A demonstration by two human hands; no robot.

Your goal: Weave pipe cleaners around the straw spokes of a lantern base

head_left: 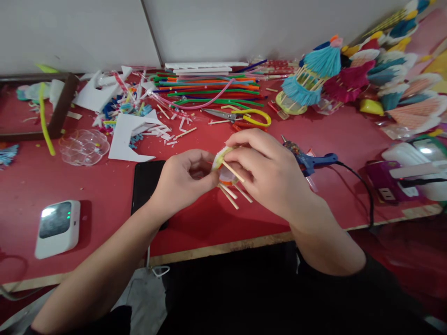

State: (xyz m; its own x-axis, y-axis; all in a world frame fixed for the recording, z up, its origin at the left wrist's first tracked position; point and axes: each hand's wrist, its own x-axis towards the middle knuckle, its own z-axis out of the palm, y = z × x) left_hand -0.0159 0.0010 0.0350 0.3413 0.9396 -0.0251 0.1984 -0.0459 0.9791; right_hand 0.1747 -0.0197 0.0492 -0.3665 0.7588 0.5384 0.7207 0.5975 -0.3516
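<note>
Between my two hands is a small craft piece with a fuzzy pale-yellow and white rim and several thin wooden sticks pointing down toward me. My left hand grips its left side, thumb and fingers closed on the edge. On the other side, my right hand pinches the rim from above, its fingers bent over one wooden stick. A bit of orange shows under the rim. My fingers hide much of the piece. Below my left wrist lies a black phone, and a blue glue gun rests right of my right hand.
Yellow-handled scissors lie beyond my hands, before a pile of coloured pipe cleaners. White foam scraps and a clear flower-shaped tray are left. Tasselled blue craft stands back right. A power strip and white device flank me.
</note>
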